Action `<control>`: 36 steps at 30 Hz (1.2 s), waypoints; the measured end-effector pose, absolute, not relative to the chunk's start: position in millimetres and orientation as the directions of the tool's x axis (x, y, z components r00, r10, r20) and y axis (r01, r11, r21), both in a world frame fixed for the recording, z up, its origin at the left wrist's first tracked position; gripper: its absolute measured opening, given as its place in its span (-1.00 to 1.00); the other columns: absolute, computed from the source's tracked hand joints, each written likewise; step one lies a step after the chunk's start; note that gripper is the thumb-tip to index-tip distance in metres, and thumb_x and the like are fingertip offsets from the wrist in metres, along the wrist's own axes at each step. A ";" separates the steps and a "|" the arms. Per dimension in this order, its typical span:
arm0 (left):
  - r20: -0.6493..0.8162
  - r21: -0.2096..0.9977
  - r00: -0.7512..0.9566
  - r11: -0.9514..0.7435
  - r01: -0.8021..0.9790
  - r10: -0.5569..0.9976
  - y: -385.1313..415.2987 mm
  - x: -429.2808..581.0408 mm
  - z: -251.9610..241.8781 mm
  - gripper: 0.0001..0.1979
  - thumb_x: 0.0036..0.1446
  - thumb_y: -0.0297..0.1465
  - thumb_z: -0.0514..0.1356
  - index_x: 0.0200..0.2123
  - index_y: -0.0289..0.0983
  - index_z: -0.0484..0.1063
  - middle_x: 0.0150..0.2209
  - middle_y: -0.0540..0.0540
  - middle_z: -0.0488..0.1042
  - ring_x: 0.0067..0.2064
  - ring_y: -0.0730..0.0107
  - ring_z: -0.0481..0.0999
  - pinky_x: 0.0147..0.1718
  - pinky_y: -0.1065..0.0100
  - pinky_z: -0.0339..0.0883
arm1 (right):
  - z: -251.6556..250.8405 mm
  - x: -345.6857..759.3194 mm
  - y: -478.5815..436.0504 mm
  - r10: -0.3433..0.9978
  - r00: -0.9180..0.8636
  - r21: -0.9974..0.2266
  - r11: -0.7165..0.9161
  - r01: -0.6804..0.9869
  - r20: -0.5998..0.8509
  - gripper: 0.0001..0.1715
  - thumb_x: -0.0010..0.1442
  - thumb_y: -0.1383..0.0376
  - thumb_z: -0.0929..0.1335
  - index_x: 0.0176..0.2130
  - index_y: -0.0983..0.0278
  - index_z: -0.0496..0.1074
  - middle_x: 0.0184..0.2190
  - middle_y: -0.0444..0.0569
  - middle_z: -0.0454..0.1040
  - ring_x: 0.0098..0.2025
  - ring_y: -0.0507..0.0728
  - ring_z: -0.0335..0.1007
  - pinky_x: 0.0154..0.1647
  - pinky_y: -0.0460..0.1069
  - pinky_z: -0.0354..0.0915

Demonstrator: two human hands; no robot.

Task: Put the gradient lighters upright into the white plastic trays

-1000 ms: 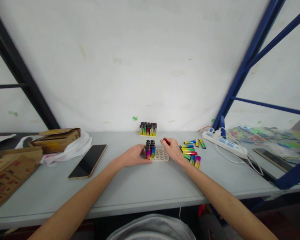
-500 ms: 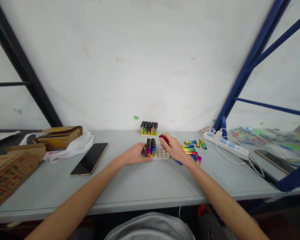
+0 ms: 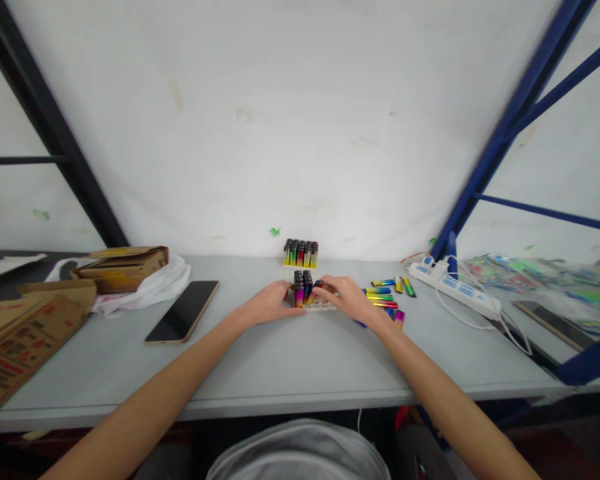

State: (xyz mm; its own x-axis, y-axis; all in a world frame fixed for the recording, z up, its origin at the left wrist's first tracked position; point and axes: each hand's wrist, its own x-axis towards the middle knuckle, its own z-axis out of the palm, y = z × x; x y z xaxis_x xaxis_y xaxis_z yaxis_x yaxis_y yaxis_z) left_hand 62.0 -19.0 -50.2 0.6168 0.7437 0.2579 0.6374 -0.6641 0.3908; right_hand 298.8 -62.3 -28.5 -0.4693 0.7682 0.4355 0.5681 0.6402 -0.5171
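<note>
Several cigarette lighters (image 3: 299, 291) with black tops and shiny coloured bodies stand upright in the left part of a pale tray with round holes (image 3: 322, 306). My left hand (image 3: 267, 303) grips this tray at its left end, thumb along the front and fingers behind. Over the holes just right of the standing lighters, my right hand (image 3: 347, 298) pinches one lighter (image 3: 319, 285) by its dark top. Its lower part is mostly hidden by the fingers. Loose lighters (image 3: 380, 298) lie on the table to the right of my right hand.
A full tray of lighters (image 3: 301, 253) stands against the wall. A phone (image 3: 183, 312) lies to the left, near cardboard boxes (image 3: 125, 270) and a white plastic bag (image 3: 165, 287). On the right are a white power strip (image 3: 455, 288) with cables and a blue frame post (image 3: 500, 147).
My right hand has brought the lighter down and slightly left, from above the tray to beside the standing lighters. My left hand keeps its place at the tray. The view has shifted slightly.
</note>
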 end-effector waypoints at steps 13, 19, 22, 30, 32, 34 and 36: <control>0.267 0.384 0.623 -0.674 0.631 0.735 -19.3 61.7 -50.9 -0.54 0.01 0.02 0.25 -0.26 -0.27 0.45 -0.26 -0.14 0.52 -0.26 0.15 0.48 -0.29 0.28 0.29 | -39.3 286.8 -56.4 0.752 -0.521 -0.415 0.658 0.628 0.405 -0.63 0.38 0.04 0.24 -0.27 0.24 0.41 -0.38 -0.01 0.47 -0.39 0.10 0.28 -0.31 -0.04 0.13; 0.259 0.387 0.620 -0.668 0.635 0.740 -18.7 61.1 -50.1 -0.52 0.01 0.03 0.26 -0.24 -0.27 0.44 -0.29 -0.13 0.51 -0.29 0.16 0.47 -0.32 0.27 0.27 | -37.9 299.9 -53.4 0.725 -0.581 -0.360 0.688 0.630 0.369 -0.61 0.38 0.03 0.23 -0.31 0.23 0.39 -0.39 -0.01 0.45 -0.37 0.12 0.28 -0.29 -0.02 0.14; 0.261 0.376 0.629 -0.677 0.632 0.732 -18.4 60.9 -50.6 -0.52 0.03 0.04 0.24 -0.25 -0.27 0.44 -0.27 -0.15 0.51 -0.27 0.15 0.48 -0.31 0.28 0.27 | -38.9 299.8 -53.8 0.735 -0.585 -0.309 0.676 0.669 0.341 -0.61 0.39 0.04 0.22 -0.29 0.24 0.40 -0.40 -0.01 0.45 -0.39 0.11 0.28 -0.33 -0.04 0.12; 0.236 0.345 0.647 -0.685 0.642 0.725 -18.4 61.0 -49.2 -0.46 0.06 0.09 0.19 -0.24 -0.30 0.45 -0.28 -0.17 0.51 -0.27 0.14 0.47 -0.31 0.29 0.27 | -31.7 297.7 -55.9 0.775 -0.529 -0.371 0.631 0.682 0.346 -0.46 0.36 -0.06 0.22 -0.41 0.27 0.41 -0.53 -0.10 0.39 -0.50 0.03 0.19 -0.43 -0.07 0.02; 0.237 0.349 0.646 -0.684 0.641 0.726 -18.5 61.2 -48.1 -0.45 0.04 0.10 0.20 -0.24 -0.31 0.46 -0.28 -0.17 0.51 -0.26 0.12 0.48 -0.31 0.29 0.27 | -27.3 315.0 -51.4 0.810 -0.399 -0.353 0.558 0.751 0.430 -0.38 0.39 -0.05 0.15 -0.46 0.28 0.40 -0.59 -0.14 0.32 -0.53 0.02 0.11 -0.43 -0.06 -0.01; 0.232 0.347 0.645 -0.682 0.644 0.728 -18.4 61.4 -47.3 -0.45 0.03 0.09 0.21 -0.23 -0.31 0.47 -0.28 -0.17 0.51 -0.26 0.12 0.47 -0.30 0.29 0.28 | -25.0 337.3 -44.7 0.836 -0.248 -0.346 0.447 0.825 0.489 -0.29 0.42 -0.04 0.07 -0.51 0.28 0.38 -0.64 -0.15 0.26 -0.55 0.02 0.06 -0.44 -0.05 -0.02; 0.223 0.334 0.642 -0.676 0.656 0.733 -18.3 61.6 -46.5 -0.46 0.03 0.08 0.21 -0.22 -0.31 0.47 -0.27 -0.17 0.51 -0.26 0.13 0.47 -0.30 0.29 0.28 | -25.0 358.9 -37.2 0.862 -0.162 -0.341 0.354 0.871 0.480 -0.26 0.43 -0.03 0.04 -0.54 0.29 0.39 -0.65 -0.13 0.27 -0.56 0.03 0.11 -0.44 -0.04 0.01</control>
State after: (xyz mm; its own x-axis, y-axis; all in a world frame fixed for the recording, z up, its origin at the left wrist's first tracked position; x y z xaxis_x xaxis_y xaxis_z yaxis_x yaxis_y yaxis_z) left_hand 61.6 -18.3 -46.5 0.6422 0.7333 0.2231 0.6562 -0.6765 0.3343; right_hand 358.9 -37.2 -25.0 -0.1621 0.8620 0.4803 0.8711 0.3537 -0.3408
